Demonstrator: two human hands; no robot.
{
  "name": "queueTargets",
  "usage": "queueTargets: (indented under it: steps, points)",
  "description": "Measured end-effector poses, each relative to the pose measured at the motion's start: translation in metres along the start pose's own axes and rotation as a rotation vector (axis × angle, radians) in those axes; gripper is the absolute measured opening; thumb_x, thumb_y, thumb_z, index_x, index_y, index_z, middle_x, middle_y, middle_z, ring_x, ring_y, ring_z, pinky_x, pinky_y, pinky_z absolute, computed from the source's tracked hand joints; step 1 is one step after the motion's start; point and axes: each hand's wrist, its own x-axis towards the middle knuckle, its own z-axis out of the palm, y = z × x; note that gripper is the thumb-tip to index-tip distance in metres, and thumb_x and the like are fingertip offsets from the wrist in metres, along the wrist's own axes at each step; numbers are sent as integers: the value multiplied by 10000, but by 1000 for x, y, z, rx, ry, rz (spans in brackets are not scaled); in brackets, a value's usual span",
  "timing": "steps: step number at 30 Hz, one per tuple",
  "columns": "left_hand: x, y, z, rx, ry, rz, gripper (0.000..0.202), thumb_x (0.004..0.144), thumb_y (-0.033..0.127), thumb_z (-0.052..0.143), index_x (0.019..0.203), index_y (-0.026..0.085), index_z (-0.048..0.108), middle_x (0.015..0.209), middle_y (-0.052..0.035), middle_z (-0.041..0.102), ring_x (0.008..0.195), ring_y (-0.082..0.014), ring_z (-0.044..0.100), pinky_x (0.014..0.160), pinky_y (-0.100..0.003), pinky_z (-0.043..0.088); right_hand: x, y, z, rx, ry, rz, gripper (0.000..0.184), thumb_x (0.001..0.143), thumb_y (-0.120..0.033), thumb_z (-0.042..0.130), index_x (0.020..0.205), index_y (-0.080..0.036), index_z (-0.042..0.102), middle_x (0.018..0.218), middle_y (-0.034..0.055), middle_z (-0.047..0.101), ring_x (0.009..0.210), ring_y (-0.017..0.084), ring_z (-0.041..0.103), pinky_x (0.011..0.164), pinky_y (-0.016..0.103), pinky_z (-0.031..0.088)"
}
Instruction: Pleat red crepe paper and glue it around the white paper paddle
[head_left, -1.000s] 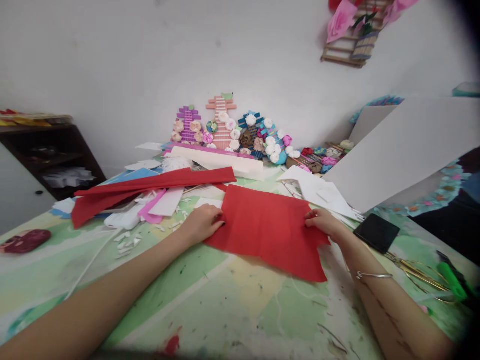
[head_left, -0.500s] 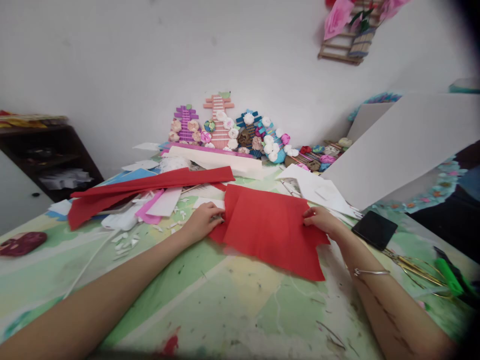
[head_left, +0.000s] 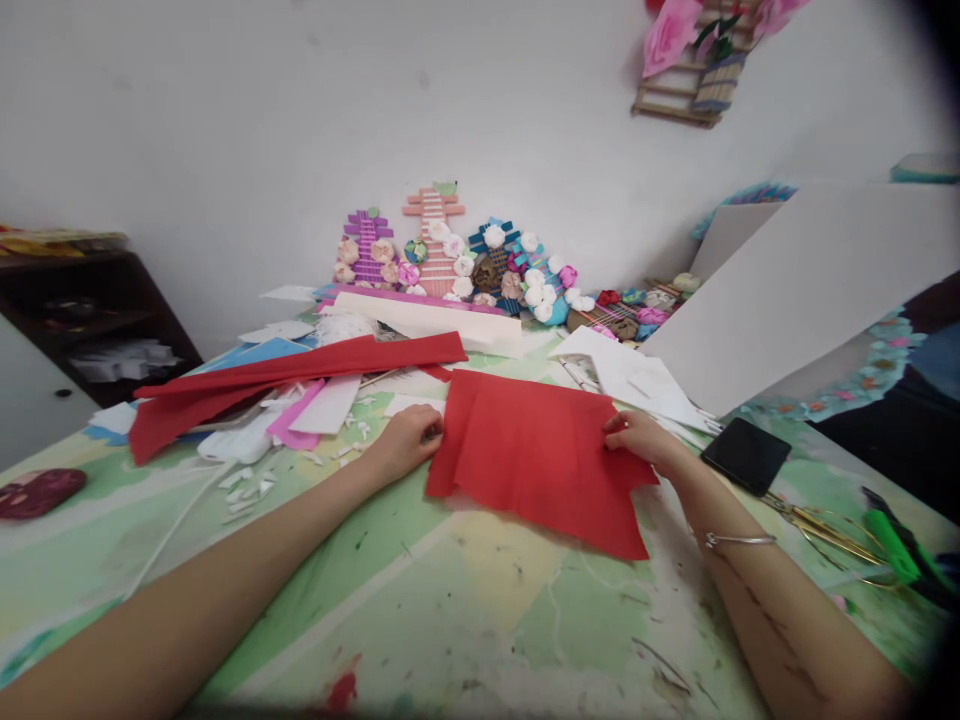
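Observation:
A piece of red crepe paper (head_left: 536,460) lies in front of me, its layers overlapping and its lower right corner jutting out. At its left edge is my left hand (head_left: 409,440), fingers curled in against the paper; the fingertips are partly hidden. My right hand (head_left: 636,438) pinches the paper's right side between thumb and fingers. A longer folded strip of red crepe paper (head_left: 300,372) lies behind my left hand on top of other papers, untouched.
White scraps (head_left: 247,490) and a white cable (head_left: 161,545) lie left. A black phone (head_left: 746,456), gold scissors (head_left: 832,530) and a green-handled tool (head_left: 892,545) lie right. Flower-decorated stick crafts (head_left: 435,245) stand at the back wall; a large white board (head_left: 810,290) leans at right.
My left fingers have curled in more at the paper's left edge, and the paper's lower left part has straightened and shifted slightly. My right hand keeps its pinch.

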Motion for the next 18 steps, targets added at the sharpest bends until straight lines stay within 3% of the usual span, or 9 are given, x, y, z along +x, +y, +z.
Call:
queueTargets:
  steps: [9,18]
  points:
    - [0,2,-21,48,-127,-10,67,713,170,517,648,177,500,671,-9,546,618,-139,477,606,-252,361,-1,-1,0,-13,2,-7,122,586,-122,628,698,-167,651,584,-15,636,565,137,584,479,212,414]
    - [-8,-9,-40,340,-178,-130,110,611,113,505,608,201,439,696,-59,524,688,-218,487,586,-315,320,-7,-5,0,-83,13,-40,110,600,-126,618,691,-169,661,627,2,659,580,148,596,506,228,422]
